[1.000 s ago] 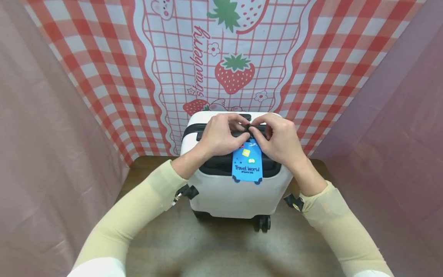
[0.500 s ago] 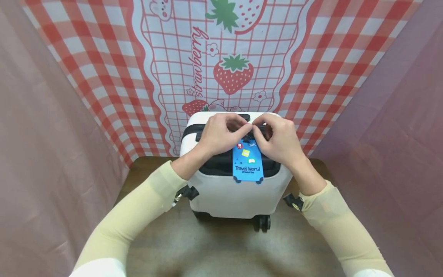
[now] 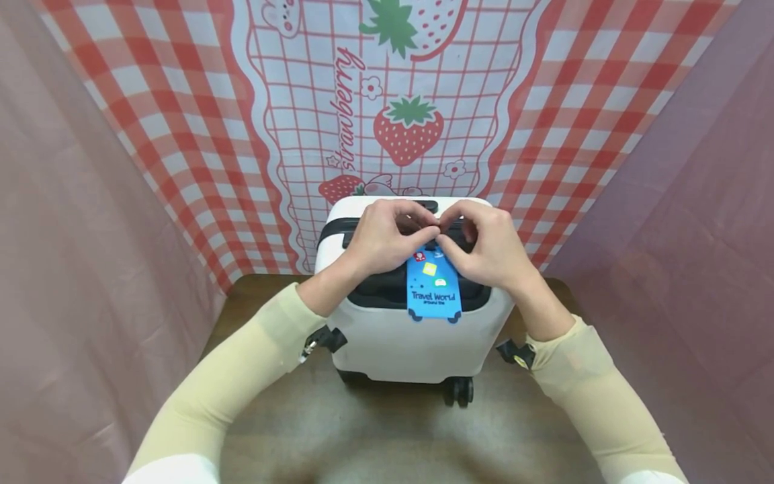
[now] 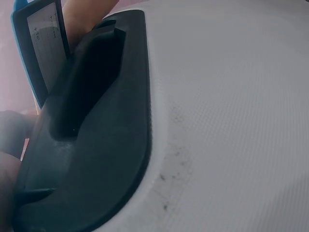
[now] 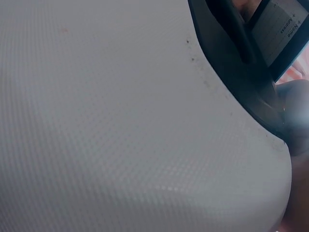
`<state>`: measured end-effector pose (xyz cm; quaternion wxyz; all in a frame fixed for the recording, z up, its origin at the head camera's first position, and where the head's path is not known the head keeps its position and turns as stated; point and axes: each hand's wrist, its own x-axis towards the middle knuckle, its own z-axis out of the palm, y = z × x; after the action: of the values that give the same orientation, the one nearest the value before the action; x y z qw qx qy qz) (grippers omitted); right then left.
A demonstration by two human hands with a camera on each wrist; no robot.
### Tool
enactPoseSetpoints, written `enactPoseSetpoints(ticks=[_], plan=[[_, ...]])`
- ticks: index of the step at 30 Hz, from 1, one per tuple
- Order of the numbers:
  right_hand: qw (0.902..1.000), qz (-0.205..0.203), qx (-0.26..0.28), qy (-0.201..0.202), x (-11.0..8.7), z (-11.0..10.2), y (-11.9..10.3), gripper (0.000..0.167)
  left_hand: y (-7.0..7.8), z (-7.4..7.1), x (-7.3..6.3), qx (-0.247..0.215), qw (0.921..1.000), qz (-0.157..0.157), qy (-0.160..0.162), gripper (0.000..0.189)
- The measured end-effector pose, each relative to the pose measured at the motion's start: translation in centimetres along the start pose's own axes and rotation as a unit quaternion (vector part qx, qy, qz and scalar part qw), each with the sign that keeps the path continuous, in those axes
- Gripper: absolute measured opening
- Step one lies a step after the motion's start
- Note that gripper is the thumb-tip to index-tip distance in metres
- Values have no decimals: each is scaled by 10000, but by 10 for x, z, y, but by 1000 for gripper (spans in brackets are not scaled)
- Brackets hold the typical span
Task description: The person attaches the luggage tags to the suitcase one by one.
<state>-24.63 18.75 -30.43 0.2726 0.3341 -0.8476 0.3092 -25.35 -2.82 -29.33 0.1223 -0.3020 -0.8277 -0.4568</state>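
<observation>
A blue luggage tag [image 3: 432, 289] printed "Travel World" hangs over the black handle recess at the top of a white suitcase [image 3: 411, 346]. My left hand [image 3: 387, 235] and right hand [image 3: 491, 245] meet just above it, thumbs and index fingers pinching at the tag's strap, which the fingertips mostly hide. From the left wrist, the tag's back [image 4: 47, 43] shows a white card beside the black handle panel [image 4: 123, 116]. The right wrist view also catches that card [image 5: 280, 29], with "Name" and "Address" lines, past the pale ribbed shell [image 5: 120, 106].
The suitcase stands upright on a brown wooden table [image 3: 375, 437], a black wheel [image 3: 462, 390] at its lower right. Behind it hangs a red-and-white checked strawberry cloth [image 3: 302, 134]. Pinkish curtains [image 3: 91, 269] close in both sides.
The fingertips of both hands shift slightly at the strap, coming together and then parting a little between thumbs and index fingers. The tag and suitcase stay nearly in place.
</observation>
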Motion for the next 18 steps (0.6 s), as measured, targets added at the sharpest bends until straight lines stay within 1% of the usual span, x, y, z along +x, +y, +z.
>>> enactPoseSetpoints(ticks=[8,15,18], plan=[[9999,98,48,-41,0,-2,-1,19,2,0,-1,-55,9999,35,84,16],[9996,228,161,-76,1,-2,0,14,-1,-1,0,-28,9999,135,-3,17],[9995,252,165,-84,1,-1,0,14,-1,-2,-1,-19,9999,125,-47,19]])
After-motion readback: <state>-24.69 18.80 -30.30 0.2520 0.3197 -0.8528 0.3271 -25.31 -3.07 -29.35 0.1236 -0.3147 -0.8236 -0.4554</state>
